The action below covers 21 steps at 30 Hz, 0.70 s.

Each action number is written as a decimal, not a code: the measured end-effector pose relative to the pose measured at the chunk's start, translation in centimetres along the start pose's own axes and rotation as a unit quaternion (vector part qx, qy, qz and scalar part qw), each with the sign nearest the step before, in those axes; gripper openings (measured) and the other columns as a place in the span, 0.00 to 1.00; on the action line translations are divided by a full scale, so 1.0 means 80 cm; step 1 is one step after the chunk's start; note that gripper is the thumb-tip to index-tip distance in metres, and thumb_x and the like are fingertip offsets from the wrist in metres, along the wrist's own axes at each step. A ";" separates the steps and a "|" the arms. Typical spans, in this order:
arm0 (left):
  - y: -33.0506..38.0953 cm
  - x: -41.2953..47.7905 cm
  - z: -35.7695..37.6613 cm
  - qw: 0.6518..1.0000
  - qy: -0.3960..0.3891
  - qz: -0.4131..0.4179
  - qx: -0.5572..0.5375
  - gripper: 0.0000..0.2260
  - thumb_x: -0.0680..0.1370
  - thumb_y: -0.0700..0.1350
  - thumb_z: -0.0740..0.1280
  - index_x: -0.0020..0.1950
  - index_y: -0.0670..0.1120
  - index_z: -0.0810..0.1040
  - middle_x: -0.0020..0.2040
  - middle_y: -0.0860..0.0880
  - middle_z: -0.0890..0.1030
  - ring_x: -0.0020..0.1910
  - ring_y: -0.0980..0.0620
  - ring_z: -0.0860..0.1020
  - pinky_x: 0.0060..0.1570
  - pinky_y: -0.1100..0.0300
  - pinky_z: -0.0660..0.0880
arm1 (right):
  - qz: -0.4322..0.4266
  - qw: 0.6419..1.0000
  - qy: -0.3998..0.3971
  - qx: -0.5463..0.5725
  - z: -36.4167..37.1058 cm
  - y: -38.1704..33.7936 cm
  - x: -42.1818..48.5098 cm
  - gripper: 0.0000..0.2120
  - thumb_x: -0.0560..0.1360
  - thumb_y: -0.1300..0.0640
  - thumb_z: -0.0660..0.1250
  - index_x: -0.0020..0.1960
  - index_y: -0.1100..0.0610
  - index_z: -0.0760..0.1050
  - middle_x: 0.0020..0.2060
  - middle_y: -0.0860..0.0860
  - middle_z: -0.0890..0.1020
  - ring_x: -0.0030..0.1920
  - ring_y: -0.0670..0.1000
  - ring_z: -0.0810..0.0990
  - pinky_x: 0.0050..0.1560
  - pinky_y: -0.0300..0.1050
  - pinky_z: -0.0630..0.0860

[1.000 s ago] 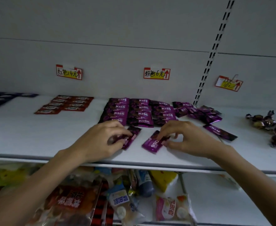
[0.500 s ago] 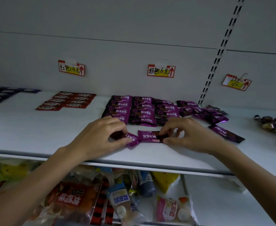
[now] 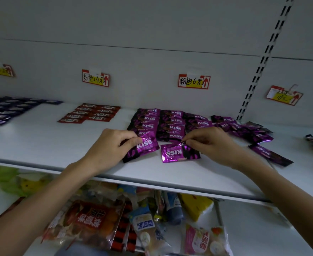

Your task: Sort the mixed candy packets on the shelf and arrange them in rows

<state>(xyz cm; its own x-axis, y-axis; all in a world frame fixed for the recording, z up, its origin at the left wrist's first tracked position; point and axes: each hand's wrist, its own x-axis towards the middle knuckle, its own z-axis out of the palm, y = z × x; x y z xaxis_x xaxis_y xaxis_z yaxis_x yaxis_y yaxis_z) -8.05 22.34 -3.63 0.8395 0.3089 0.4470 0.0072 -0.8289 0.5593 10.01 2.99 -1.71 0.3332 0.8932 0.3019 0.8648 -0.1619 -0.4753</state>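
white shelf, purple kiss choco packets

I'm watching through one head-worn wide-angle camera. It's looking forward and slightly down onto the white shelf, facing the back panel, the front edge slanting lower rightward. It's sitting close: forearms are showing from the bottom corners, the left hand and right hand are sitting mid-frame, and the purple KISS packet at each is reading clearly. The bottom edge is catching snack bags on the shelf below.
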 end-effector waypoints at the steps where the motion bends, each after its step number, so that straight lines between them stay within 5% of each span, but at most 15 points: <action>1: -0.002 -0.001 0.001 1.000 -0.005 -0.001 0.004 0.21 0.73 0.58 0.59 0.40 0.42 0.82 0.32 0.43 0.80 0.32 0.49 0.76 0.30 0.66 0.65 | -0.002 1.000 -0.004 0.002 0.001 -0.002 0.002 0.08 0.76 0.60 0.64 0.52 0.58 0.81 0.36 0.37 0.77 0.36 0.34 0.76 0.38 0.28 0.71; 8: -0.010 0.000 -0.001 0.998 -0.004 -0.028 -0.052 0.21 0.74 0.56 0.58 0.38 0.41 0.80 0.33 0.43 0.80 0.33 0.50 0.76 0.32 0.64 0.66 | 0.012 0.999 0.000 0.036 0.002 -0.005 0.007 0.08 0.77 0.59 0.63 0.51 0.57 0.80 0.35 0.38 0.77 0.34 0.33 0.76 0.36 0.26 0.69; 11: -0.009 0.000 -0.003 0.998 0.001 -0.031 -0.059 0.13 0.75 0.53 0.61 0.43 0.47 0.81 0.38 0.54 0.82 0.39 0.60 0.78 0.36 0.69 0.70 | 0.020 0.999 -0.015 0.041 0.008 0.000 0.007 0.07 0.74 0.57 0.68 0.51 0.52 0.80 0.40 0.41 0.80 0.39 0.38 0.78 0.40 0.31 0.73; 13: -0.006 0.000 -0.005 0.999 0.027 0.005 -0.041 0.07 0.74 0.49 0.67 0.46 0.48 0.83 0.41 0.61 0.80 0.42 0.65 0.77 0.40 0.74 0.70 | 0.009 0.999 -0.007 0.037 0.009 0.001 0.008 0.08 0.72 0.61 0.70 0.49 0.51 0.80 0.42 0.42 0.81 0.41 0.40 0.79 0.43 0.32 0.74; 17: -0.011 0.000 -0.010 0.981 0.055 0.160 0.096 0.10 0.72 0.51 0.68 0.44 0.47 0.84 0.41 0.55 0.81 0.42 0.61 0.75 0.42 0.65 0.73 | -0.041 0.998 0.041 0.033 0.007 -0.004 0.011 0.14 0.69 0.67 0.71 0.41 0.47 0.79 0.46 0.43 0.80 0.47 0.42 0.79 0.50 0.33 0.74; 21: -0.016 -0.013 -0.008 0.987 -0.015 0.140 0.072 0.10 0.70 0.56 0.67 0.43 0.52 0.83 0.44 0.61 0.79 0.46 0.62 0.75 0.47 0.59 0.74 | -0.031 0.999 0.018 -0.003 0.013 -0.005 0.007 0.18 0.68 0.67 0.72 0.39 0.43 0.78 0.47 0.39 0.77 0.51 0.38 0.74 0.48 0.26 0.68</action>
<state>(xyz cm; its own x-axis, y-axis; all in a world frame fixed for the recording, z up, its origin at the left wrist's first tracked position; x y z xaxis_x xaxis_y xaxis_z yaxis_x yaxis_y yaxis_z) -9.28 23.37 -4.36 0.8358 0.0465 0.5471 -0.1519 -0.9379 0.3118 9.50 3.98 -2.20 0.2915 0.8861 0.3603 0.8869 -0.1093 -0.4489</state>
